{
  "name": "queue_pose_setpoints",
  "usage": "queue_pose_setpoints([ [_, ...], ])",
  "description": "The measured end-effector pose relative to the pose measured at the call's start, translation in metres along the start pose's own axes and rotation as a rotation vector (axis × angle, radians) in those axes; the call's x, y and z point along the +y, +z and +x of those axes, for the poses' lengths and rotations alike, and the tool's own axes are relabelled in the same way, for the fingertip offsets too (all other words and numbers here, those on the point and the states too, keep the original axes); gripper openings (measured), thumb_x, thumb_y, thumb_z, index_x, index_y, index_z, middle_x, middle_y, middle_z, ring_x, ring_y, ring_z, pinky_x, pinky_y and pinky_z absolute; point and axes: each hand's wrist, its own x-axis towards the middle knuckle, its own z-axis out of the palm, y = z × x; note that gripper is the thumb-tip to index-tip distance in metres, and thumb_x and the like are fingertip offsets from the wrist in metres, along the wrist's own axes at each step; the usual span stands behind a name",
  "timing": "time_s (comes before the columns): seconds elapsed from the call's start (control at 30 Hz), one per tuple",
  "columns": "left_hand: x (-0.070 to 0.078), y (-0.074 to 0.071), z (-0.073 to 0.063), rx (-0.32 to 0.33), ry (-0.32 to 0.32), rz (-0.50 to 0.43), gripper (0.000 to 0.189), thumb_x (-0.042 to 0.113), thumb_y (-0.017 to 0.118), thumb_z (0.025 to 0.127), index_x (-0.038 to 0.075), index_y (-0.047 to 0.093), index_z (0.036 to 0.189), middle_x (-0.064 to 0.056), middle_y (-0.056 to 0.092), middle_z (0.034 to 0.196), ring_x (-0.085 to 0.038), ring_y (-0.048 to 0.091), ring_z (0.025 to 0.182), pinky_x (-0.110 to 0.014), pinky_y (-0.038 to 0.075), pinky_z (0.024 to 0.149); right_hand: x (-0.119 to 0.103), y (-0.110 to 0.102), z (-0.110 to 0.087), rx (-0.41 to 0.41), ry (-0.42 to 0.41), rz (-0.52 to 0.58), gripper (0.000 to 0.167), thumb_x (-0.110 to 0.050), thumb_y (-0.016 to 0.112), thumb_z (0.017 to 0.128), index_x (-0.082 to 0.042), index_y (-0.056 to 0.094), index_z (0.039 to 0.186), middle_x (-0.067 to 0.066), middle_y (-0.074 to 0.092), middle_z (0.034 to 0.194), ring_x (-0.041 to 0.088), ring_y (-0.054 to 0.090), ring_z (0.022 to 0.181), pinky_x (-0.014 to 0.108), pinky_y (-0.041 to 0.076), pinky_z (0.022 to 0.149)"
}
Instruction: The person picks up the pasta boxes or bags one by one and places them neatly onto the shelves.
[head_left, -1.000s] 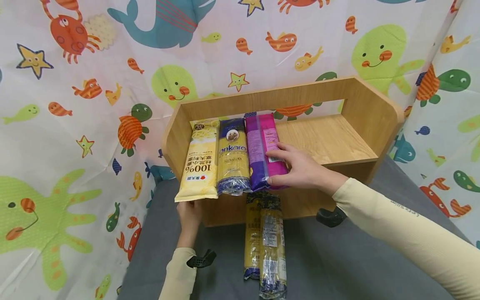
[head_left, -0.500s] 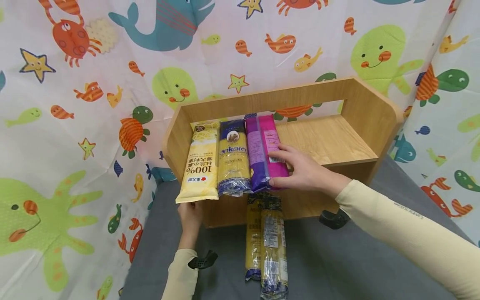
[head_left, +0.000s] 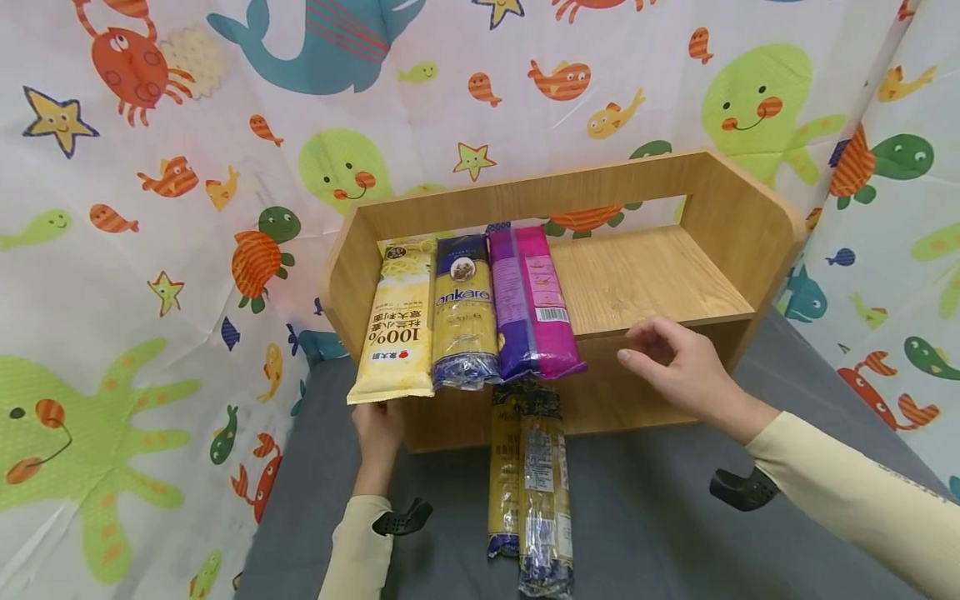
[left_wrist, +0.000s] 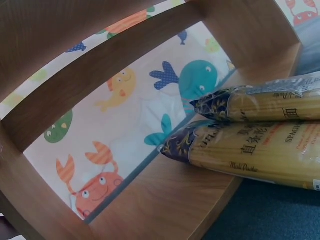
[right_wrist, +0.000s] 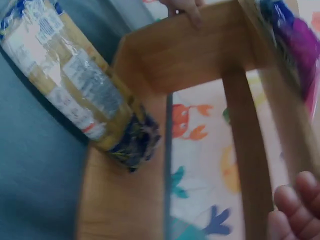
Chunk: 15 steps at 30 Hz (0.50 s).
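Observation:
Three pasta packs lie side by side on the upper board of a wooden shelf (head_left: pixel 637 279): a pale yellow pack (head_left: pixel 395 321), a blue-and-gold "ankara" pack (head_left: pixel 465 312) and a purple-and-pink pack (head_left: pixel 534 304). My right hand (head_left: pixel 686 367) is in the air just right of the purple pack, fingers loosely bent, holding nothing. Below the yellow pack, my left hand (head_left: pixel 378 433) grips the shelf's left side panel; the right wrist view shows its fingers (right_wrist: pixel 195 15) over the panel's edge. The overhanging yellow pack partly hides this hand in the head view.
Two more spaghetti packs (head_left: pixel 545 500) lean out of the lower compartment onto the grey table surface (head_left: pixel 645 517), one partly over the other. A cloth wall (head_left: pixel 585 158) printed with sea animals stands behind and beside the shelf.
My right hand has let go of the purple pack and moved right and slightly down, away from it. My left hand stays at the side panel, and the packs keep their places.

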Motion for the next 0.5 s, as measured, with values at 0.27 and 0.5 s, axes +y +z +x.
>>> queue_pose_setpoints([
  [0.27, -0.001, 0.001, 0.001, -0.001, -0.011, 0.021, 0.023, 0.002, 0.058, 0.100, -0.006, 0.064, 0.121, -0.030, 0.070, 0.102, -0.046, 0.068, 0.091, -0.059, 0.053, 0.076, 0.044, 0.010, -0.024, -0.140, 0.231, -0.001, 0.030, -0.022, 0.069, 0.096, -0.003, 0.065, 0.120, 0.016, 0.073, 0.108, -0.002, 0.062, 0.082, 0.024, 0.051, 0.069],
  [0.5, 0.000, 0.000, 0.000, -0.012, -0.033, 0.006, 0.025, -0.001, 0.056, 0.100, -0.006, 0.065, 0.122, -0.031, 0.069, 0.101, -0.044, 0.066, 0.088, -0.057, 0.052, 0.076, 0.075, 0.046, -0.049, -0.221, 0.348, 0.094, 0.038, -0.019, 0.069, 0.094, 0.003, 0.062, 0.124, 0.019, 0.073, 0.106, 0.006, 0.064, 0.078, 0.027, 0.053, 0.061],
])
